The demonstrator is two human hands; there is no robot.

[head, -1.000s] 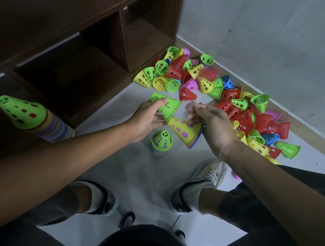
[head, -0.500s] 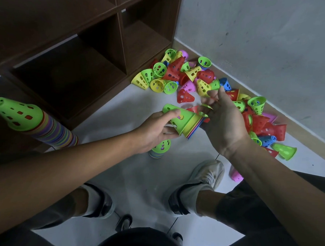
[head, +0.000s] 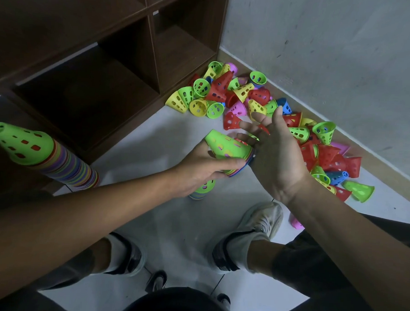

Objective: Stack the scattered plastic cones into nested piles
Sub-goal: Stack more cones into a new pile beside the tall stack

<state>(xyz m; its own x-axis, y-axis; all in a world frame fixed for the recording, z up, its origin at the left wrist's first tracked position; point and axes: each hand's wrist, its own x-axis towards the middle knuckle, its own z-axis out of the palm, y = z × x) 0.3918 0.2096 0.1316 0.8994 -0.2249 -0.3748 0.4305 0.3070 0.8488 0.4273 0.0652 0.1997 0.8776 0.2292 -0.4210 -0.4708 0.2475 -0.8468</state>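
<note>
Grip, left: your left hand (head: 199, 169) is curled round a small nested pile (head: 230, 152) topped by a green cone, held on its side with the tip pointing away from the loose heap.
Grip, right: your right hand (head: 276, 156) holds nothing; the fingers (head: 248, 128) are spread and straight, the palm against the pile's wide rims on the heap side.
Landmark: the loose heap (head: 261, 103) of cones lies on the floor (head: 172, 220) along the grey wall (head: 335, 55), running out from the corner where the wall meets the shelf unit (head: 123, 63).
Held pile: just in front of the heap, on your side of it, off the floor.
Other piles: a short green-topped pile (head: 203, 189) stands under your left hand, nearer you than the heap; a tall nested stack (head: 44, 158) leans well to the left of the heap, by the shelf unit.
Handling: thin perforated plastic, likely light and a little springy; the smooth walls probably slide, so a sideways pile may telescope apart.
Where to hold: take loose cones by the rim or through the holes; keep your palm over the open end of the pile.
Progress: many cones look unstacked, so much remains.
</note>
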